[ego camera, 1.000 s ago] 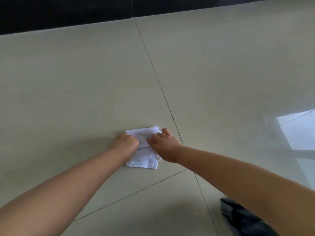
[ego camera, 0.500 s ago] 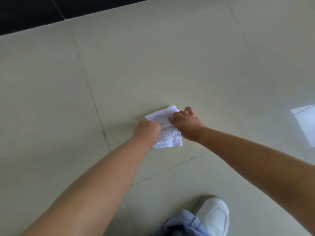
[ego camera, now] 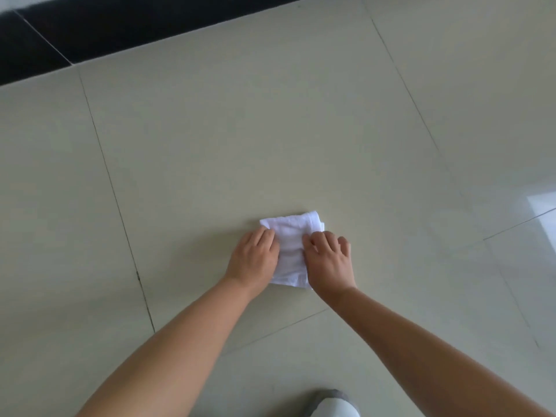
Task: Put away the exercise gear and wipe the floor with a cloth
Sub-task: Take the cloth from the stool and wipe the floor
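A folded white cloth lies flat on the pale tiled floor, a little right of the middle of the view. Both hands rest on it side by side. My left hand presses down on the cloth's left part, fingers pointing away from me. On the cloth's right part, my right hand presses with slightly bent, spread fingers. The near half of the cloth is hidden under the hands. No exercise gear is in view.
A dark strip of floor or wall base runs along the top left. The toe of a white shoe shows at the bottom edge. A bright window reflection lies on the tiles at the right.
Both hands have slid the cloth to the right across a tile joint and a little nearer to me. The view has shifted, and the fingers lie flatter on the cloth than before.
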A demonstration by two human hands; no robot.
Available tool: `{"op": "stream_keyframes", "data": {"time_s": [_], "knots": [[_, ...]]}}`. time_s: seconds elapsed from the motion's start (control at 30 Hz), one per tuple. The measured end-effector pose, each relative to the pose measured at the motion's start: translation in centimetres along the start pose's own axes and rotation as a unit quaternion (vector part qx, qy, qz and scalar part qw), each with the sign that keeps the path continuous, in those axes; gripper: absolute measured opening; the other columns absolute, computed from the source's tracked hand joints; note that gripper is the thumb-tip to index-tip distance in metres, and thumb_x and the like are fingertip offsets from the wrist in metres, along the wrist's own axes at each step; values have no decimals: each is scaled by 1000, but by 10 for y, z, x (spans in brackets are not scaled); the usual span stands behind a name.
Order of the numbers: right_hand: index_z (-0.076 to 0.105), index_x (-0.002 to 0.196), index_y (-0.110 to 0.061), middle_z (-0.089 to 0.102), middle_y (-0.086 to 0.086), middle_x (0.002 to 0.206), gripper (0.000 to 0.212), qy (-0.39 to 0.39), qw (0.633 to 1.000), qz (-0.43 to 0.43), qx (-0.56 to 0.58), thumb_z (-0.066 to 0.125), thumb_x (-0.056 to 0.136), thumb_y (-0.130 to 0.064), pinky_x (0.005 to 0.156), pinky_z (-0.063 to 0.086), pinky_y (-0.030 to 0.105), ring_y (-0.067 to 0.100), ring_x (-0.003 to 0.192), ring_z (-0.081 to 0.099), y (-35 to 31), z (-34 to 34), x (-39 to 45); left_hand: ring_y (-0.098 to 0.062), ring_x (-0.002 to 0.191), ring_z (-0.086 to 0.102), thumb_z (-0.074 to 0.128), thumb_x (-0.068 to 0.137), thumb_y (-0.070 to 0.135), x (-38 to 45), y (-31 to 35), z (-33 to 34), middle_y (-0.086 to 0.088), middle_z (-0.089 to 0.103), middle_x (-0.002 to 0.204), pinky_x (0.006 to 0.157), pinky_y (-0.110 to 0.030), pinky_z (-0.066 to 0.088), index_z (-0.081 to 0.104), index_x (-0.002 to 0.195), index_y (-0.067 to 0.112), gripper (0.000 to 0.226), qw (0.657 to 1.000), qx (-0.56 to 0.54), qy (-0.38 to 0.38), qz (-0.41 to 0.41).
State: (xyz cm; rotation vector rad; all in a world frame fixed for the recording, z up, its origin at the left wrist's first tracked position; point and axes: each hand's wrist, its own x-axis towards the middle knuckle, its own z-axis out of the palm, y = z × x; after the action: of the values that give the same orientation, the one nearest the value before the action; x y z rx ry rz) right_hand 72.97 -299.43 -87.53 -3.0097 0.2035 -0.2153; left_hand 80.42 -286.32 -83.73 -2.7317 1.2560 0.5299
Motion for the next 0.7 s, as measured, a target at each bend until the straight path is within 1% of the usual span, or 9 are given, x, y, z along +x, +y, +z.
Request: {"op": "stream_keyframes", "data": {"time_s": [0.13,0.23,0.3,0.4,0.47,0.53,0.57,0.63,0.7], "knots": [[52,101,-4,73,11,88,31,80,995,-15,50,43,72,-6,79,33,32,23,93,45,-2,14,-5,-29,92,73,40,75,14,-5,-1,28,-15,76,96,95,-33,37,76,90,-3,43,999,13,26,32],[69,92,-1,74,10,88,28,95,994,7,55,46,76,-7,80,35,32,21,94,51,-5,13,-4,-32,97,71,30,90,9,-6,-3,33,-18,74,102,113,-34,13,74,96,-5,47,998,38,26,53],[74,78,-3,75,6,84,27,81,995,18,48,48,76,-9,81,36,30,21,88,61,-4,10,2,-32,98,71,8,100,8,-5,-4,34,-18,74,102,115,-34,6,74,97,-5,67,997,41,31,57],[75,73,-3,75,6,82,27,62,996,33,48,49,76,-9,82,37,30,24,77,72,-2,10,17,-31,94,72,18,98,8,10,-13,38,-18,74,99,111,-33,16,75,94,-5,59,997,39,16,64],[75,73,-1,75,7,81,28,54,996,41,50,48,75,-8,82,37,30,26,74,73,3,11,36,-28,95,72,35,82,14,31,-17,24,-16,75,99,103,-32,37,76,91,-2,46,998,34,15,43],[75,73,-2,75,7,80,30,35,996,45,67,45,73,-8,82,41,30,25,72,73,5,14,61,-28,123,57,34,87,14,48,-26,3,-24,61,126,108,-31,38,63,117,-9,48,999,45,17,6],[75,72,-2,75,6,78,31,23,996,51,65,44,72,-9,81,47,30,24,72,72,6,17,75,-28,140,35,29,97,13,62,-33,6,-25,39,146,117,-31,24,42,136,-11,48,994,80,67,16],[75,74,-2,75,7,80,34,-6,995,82,63,42,72,-11,77,55,29,25,75,72,4,19,97,-25,149,4,22,103,13,80,-42,-6,-14,9,159,121,-32,2,14,149,-2,49,998,34,49,29],[73,88,1,72,12,97,34,-45,988,131,71,41,80,-8,86,55,33,29,93,68,3,23,110,-23,149,10,29,102,14,89,-51,-8,-12,17,158,120,-31,5,23,148,0,48,998,-1,64,-1]]}}
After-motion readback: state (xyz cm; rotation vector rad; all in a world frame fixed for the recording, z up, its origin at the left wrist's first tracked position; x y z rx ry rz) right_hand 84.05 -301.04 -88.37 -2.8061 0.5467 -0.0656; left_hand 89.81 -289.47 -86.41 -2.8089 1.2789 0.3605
